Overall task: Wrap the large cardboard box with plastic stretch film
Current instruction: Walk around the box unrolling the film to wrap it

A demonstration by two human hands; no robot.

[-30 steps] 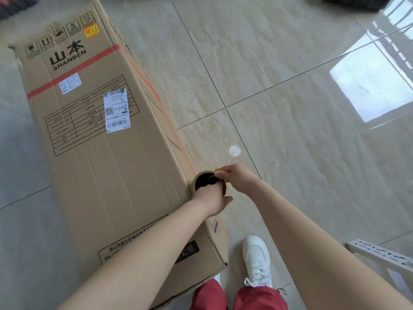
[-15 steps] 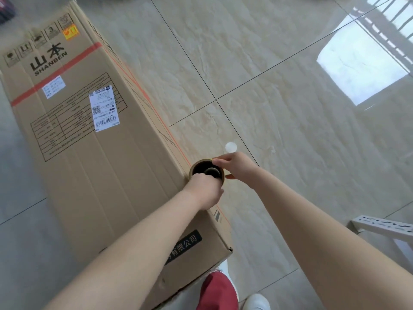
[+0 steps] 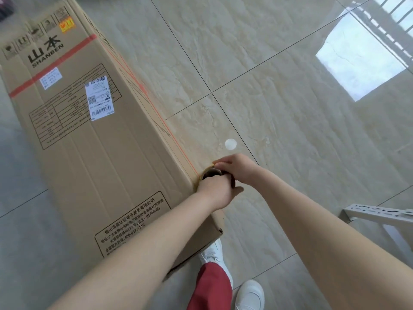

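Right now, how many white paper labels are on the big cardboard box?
2: a small white label beside the red stripe, a larger barcode label nearer you. Other faces hidden.

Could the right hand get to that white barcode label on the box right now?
Probably not at once: the right hand grips the film roll beside the box. The barcode label lies uncovered on top but far along it, so letting go and stepping forward seems needed.

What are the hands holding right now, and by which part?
Both hold the film roll by its open top end, beside the cardboard box: the left hand grips the near rim, the right hand pinches the far rim.
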